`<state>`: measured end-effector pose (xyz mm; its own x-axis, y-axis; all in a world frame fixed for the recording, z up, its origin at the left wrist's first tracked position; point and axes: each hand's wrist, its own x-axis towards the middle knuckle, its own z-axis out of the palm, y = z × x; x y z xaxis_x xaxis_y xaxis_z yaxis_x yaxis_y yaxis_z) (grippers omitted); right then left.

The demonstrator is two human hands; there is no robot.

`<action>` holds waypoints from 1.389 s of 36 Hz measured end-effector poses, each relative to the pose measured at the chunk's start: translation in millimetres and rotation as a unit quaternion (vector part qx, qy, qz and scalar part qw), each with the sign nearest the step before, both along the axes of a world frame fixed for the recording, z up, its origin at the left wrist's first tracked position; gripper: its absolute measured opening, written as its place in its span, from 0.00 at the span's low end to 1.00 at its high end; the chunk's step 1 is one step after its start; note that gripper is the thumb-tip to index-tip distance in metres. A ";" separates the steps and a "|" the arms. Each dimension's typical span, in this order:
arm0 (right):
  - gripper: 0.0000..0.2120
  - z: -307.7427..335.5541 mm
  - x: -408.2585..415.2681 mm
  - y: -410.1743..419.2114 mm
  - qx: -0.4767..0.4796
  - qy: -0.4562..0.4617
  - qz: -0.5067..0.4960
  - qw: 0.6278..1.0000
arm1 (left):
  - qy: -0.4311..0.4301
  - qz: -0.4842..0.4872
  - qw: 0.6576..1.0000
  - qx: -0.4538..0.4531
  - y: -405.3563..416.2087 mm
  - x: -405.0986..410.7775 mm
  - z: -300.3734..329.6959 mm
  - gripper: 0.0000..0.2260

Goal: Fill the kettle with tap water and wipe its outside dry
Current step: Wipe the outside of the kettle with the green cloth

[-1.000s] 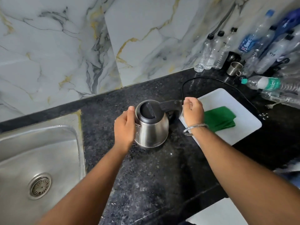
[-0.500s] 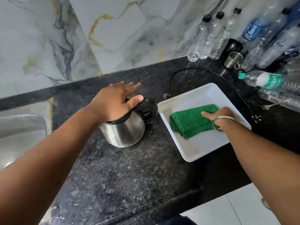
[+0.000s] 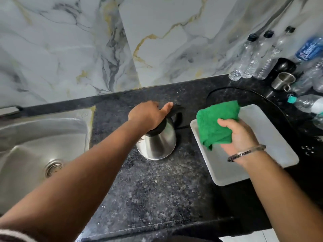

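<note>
steadying the kettle (image 3: 158, 144) on the dark counter (image 3: 157, 189) with the left hand (image 3: 148, 116), palm pressed flat on the black lid, fingers loosely spread. holding the green cloth (image 3: 216, 123) bunched in a closed right hand (image 3: 239, 135), lifted clear above the white tray (image 3: 272, 137). kettle upright, just left of the cloth, bare steel flank facing it, handle at the far right side. probably a short leftward sweep to begin wiping, the right hand being nearer that flank

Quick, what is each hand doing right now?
Left hand: resting on top of the kettle, thumb out; grip cannot be told.
Right hand: closed on the green cloth.
</note>
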<state>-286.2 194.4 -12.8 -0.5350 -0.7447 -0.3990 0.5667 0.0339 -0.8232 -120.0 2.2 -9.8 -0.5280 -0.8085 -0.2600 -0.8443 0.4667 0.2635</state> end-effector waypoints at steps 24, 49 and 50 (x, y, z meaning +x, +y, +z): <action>0.33 -96.9 111.8 -21.5 0.237 0.332 0.071 0.910 | 0.042 -0.149 0.975 0.162 -38.3 -1.6 -3.4 0.43; 0.31 -118.6 90.9 -49.7 0.221 0.318 0.149 0.910 | 0.123 0.104 0.973 0.167 -23.9 12.5 -12.1 0.45; 0.27 -111.8 87.2 -49.6 0.212 0.295 0.163 0.917 | 0.124 0.112 0.970 0.175 -23.2 15.9 -11.4 0.43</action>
<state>-199.0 144.8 -124.6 -0.5279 -0.7482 -0.4018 -0.0699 0.5098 -0.8575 -104.1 -20.9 -21.2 -0.4300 -0.7958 -0.4264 -0.8051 0.1241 0.5801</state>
